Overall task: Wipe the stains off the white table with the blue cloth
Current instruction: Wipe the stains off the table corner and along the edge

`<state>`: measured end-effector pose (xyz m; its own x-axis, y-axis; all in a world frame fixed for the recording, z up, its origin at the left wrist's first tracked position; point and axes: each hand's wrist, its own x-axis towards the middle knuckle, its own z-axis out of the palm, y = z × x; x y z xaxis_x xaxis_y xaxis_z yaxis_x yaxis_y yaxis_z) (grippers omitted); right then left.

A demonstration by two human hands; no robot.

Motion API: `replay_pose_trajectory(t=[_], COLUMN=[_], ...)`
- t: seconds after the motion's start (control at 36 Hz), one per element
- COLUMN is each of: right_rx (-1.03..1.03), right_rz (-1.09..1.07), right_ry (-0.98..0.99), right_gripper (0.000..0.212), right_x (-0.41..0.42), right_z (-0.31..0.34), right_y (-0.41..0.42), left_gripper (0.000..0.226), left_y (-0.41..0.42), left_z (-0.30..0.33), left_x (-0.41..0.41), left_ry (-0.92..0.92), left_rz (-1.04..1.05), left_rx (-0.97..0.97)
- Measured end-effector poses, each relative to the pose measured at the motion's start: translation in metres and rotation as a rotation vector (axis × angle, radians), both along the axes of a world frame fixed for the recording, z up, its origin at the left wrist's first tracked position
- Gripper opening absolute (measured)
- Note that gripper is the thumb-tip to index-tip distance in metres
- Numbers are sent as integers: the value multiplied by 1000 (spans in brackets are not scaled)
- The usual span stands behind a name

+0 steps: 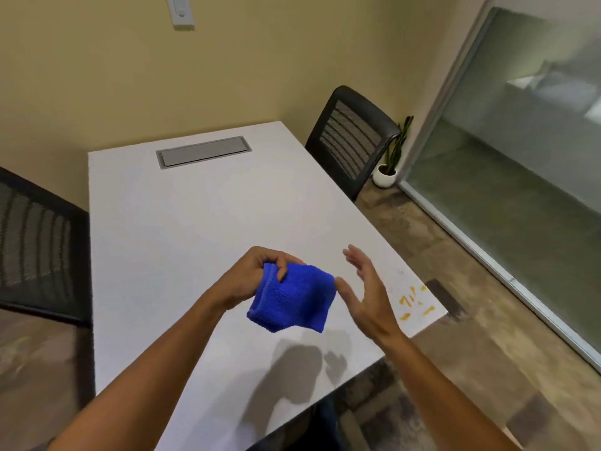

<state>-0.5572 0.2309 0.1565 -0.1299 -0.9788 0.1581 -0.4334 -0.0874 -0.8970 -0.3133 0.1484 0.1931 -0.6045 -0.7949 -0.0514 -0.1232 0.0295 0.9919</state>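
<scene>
- Head view: your two bare hands are up over one white table (182, 229), a flat, smooth rectangular top.
- One blue cloth (292, 297), fluffy terry, bunched into a rough folded square, held off the table above its near half.
- Your left hand (257, 275) grips the cloth's upper left corner, fingers curled round it.
- Your right hand (364, 288) is spread wide, fingers straight, holding nothing; its thumb is just beside the cloth's right edge, contact not clear.
- One cluster of yellow stains (414, 302), roughly seven small streaks and blobs, at the table's near right corner, right of your right hand.
- One grey rectangular metal hatch (204, 152) set flush in the far end.
- Two black mesh-back chairs: one left (39, 249), one far right (353, 138).
- One spiky green plant in a round white pot (385, 175) on the floor.
</scene>
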Motion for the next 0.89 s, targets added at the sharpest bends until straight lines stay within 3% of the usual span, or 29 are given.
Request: replay_pose_trajectory(t=[0.11,0.22,0.31,0.44,0.56,0.64,0.69,0.75,0.89], right_rx=[233,359,403,514,614,653,655,647,647], right_rz=[209,116,55,-28,-72,-101,-144,-202,-336], right_ry=[135,-13,-20,-84,-181,-218,-270,-335,-452], right_gripper=[82,50,37,36,36,36,39,32,25], right_x=[-3,-9,-16,-32,-48,-62,-72,-82,-106], right_z=[-12,-26,-30,-37,-47,-55,-63,-70,-89], right_y=[26,53,68,77,78,77,78,79,80], left_gripper=[34,52,51,27,38,34,34,50,79], left_y=[-5,-13,-16,-18,-22,-25,-24,-20,-13], left_z=[-12,-27,-43,-72,-103,-134,-156,-178,-224], left_x=[-23,-47,-64,-86,-96,-107,-116,-127,-161], left_ry=[3,29,-16,-107,-88,-57,-184,-427,-854], left_rz=[-241,-408,-466,-379,-268,-144,-44,21,-114], left_rx=[37,79,101,154,369,497,417,202,-189])
